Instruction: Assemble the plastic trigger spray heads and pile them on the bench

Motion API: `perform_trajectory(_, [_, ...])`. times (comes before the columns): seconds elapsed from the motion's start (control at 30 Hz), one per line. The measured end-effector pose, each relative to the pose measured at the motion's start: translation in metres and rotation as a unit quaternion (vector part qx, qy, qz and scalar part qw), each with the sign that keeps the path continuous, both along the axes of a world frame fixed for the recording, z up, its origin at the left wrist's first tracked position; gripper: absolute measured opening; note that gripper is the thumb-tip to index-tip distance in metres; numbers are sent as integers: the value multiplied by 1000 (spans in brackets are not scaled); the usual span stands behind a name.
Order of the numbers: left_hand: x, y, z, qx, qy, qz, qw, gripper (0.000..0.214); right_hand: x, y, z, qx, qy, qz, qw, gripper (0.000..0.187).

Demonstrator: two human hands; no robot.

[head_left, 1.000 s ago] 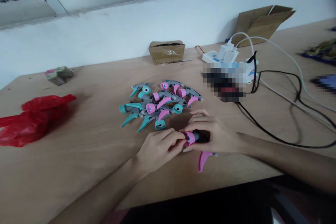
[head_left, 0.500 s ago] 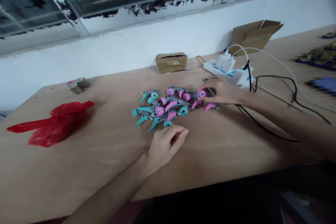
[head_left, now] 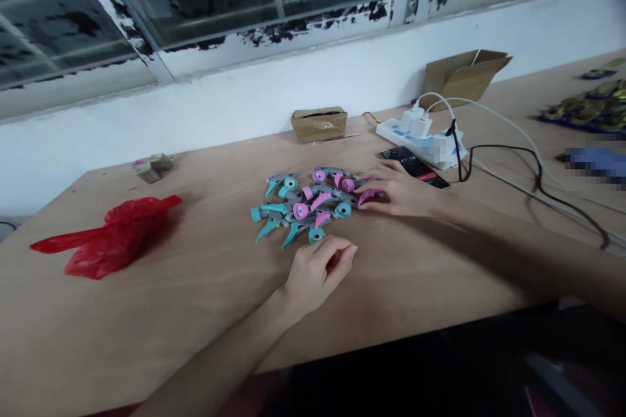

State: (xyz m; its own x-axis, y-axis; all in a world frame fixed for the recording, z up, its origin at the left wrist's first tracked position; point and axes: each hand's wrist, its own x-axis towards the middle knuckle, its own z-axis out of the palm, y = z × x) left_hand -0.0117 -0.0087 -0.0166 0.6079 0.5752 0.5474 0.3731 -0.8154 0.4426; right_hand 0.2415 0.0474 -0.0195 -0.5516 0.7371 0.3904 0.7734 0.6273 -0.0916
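A pile of trigger sprayer heads, grey with teal or pink triggers and nozzles, lies on the wooden table. At the pile's right edge my right hand has its fingers closed round a pink-and-grey trigger sprayer head, partly covered by the fingers. My left hand rests on the table just in front of the pile, its fingers curled and thumb against the index finger; nothing shows in it. A teal nozzle sits right behind its knuckles.
Behind my right hand lies a phone, beside a white power strip with plugs and cables. Cardboard boxes stand near the wall. A red plastic bag lies left, with small grey blocks behind it.
My right hand has moved left and the pink sprayer heads at the right have shifted toward the pile, uncovering the phone. My left hand keeps its curled pose.
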Motion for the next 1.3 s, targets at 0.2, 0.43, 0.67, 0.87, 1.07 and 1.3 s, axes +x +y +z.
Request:
perform_trajectory(0.2, [3, -1, -1, 8, -2, -2, 1000, 14, 3, -6, -14, 59, -21, -44, 997, 26])
perform_trajectory(0.43, [4, -1, -3, 5, -10, 3, 1000, 14, -3, -4, -16, 49, 50, -45, 997, 17])
perform_trajectory(0.67, [1, 0, -2, 9, -22, 12, 1000, 16, -2, -18, 11, 49, 197, -86, 975, 25])
perform_trajectory(0.87, [1, 2, -2, 4, -29, 22, 999, 15, -10, -28, 18, -67, 366, -113, 921, 35])
perform_trajectory(1.07, [9, -3, -7, -85, -103, 67, 989, 6, -24, -46, 24, -212, 345, -13, 914, 33])
perform_trajectory(1.3, [16, -11, -7, -171, -92, 12, 981, 31, -34, -48, 31, -287, 275, 43, 917, 30])
